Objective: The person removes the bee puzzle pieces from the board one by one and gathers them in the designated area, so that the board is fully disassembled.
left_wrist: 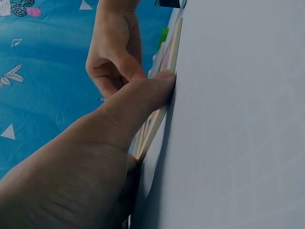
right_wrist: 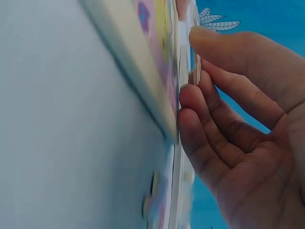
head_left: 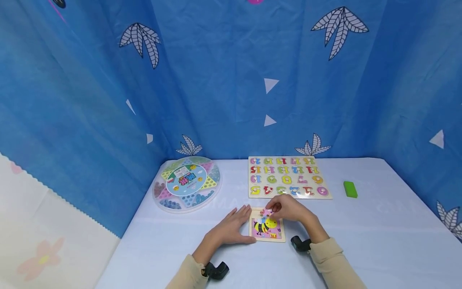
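Puzzle: the bee puzzle (head_left: 266, 229) lies flat between the left hand (head_left: 231, 229) and the right hand (head_left: 288, 208); bare wood shows at its far-left part.
Piece: a thin piece (right_wrist: 197, 71), pinched by the right hand over the puzzle's far-right part; seen edge-on in the right wrist view, apart from the puzzle there.
Governing relation: the puzzle lies directly right of the left hand and to the near left of the right hand; the piece is nearer the far edge than the near one.
Long axis: none evident on the puzzle, which is close to square; the piece's cannot be told.
Left hand: fingers extended, touching the puzzle's left side, thumb at the near-left corner.
Right hand: thumb and fingertips together on the piece.
Number board: (head_left: 290, 175) beyond the right hand, well short of contact with the puzzle.
Marble board: (head_left: 187, 182) beyond and left of the left hand.
Block: green (head_left: 350, 189), well right of the right hand.
Table: (head_left: 361, 233) white, under all items.
Curtain: (head_left: 234, 100) blue, behind.
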The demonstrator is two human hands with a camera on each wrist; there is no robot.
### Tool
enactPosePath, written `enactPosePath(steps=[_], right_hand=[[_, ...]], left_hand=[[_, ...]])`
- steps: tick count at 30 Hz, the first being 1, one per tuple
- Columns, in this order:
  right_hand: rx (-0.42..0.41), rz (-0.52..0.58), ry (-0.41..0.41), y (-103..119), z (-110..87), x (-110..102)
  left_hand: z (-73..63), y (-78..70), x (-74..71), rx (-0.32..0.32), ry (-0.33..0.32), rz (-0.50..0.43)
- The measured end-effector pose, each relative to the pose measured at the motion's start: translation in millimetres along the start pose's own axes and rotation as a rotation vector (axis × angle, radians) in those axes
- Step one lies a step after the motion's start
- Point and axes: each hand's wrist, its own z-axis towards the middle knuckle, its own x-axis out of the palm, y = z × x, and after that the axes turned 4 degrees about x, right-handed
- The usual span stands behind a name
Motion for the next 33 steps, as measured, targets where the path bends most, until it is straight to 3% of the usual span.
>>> enactPosePath(steps=[15,20,33], right_hand=[[0.01,-0.015,-0.044,-22.7,-24.9,-28.1],[0.066,-0.004,-0.051,-29.9,-29.9,-33.7],[0.108,0.001,-0.058,-44.5,-40.9,-46.3]], left_hand=[[0.6,0.8,0.5,0.038,-0.03,0.094],[0.9,2.2,1.6,0.05,-0.032,0.087],[-1.2,1.9,0.7,0.034,-0.033,0.03]])
